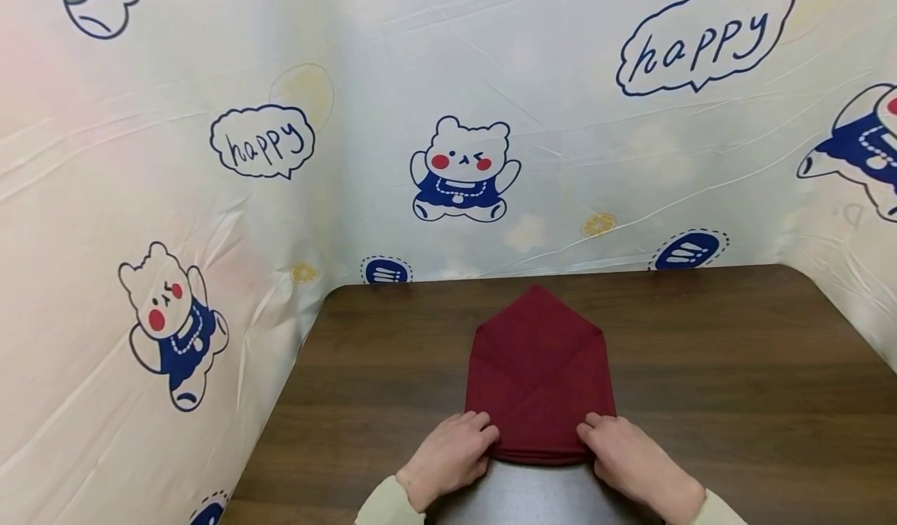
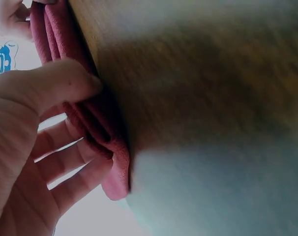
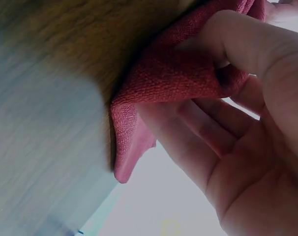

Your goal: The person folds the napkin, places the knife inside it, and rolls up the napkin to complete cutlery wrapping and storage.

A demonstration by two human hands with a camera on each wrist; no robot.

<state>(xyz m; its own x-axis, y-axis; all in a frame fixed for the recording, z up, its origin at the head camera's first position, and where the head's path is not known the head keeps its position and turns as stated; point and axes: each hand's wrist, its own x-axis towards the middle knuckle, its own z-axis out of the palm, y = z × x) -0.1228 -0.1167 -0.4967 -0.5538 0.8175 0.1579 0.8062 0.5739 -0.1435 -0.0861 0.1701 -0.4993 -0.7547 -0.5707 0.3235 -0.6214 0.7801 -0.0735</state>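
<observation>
Squarely before the wearer, a folded dark red cloth [image 1: 539, 373] lies on a brown wood-grain table [image 1: 736, 369], its pointed tip at twelve o'clock and its layered near edge at six. At the cloth's eight o'clock, the left hand [image 1: 452, 455] grips the near corner; at four o'clock, the right hand [image 1: 631, 455] grips the other. The wrist views show each thumb on the layered edge, with fingers behind the cloth. Neither hand is released. Pale sleeves [image 1: 388, 503] end at both wrists, and a glossy reflection [image 1: 543, 494] shows on the tabletop at six o'clock, between the hands.

Around the table hangs a pale printed sheet [image 1: 561, 65]. Reading from the cloth, a winking bear in blue [image 1: 459, 174] sits at eleven o'clock, a second bear [image 1: 175, 330] tilts at nine, and part of a third [image 1: 862, 151] shows at two. Speech bubbles reading "happy" appear at ten and one o'clock, the latter bubble [image 1: 704, 42] being the larger.
</observation>
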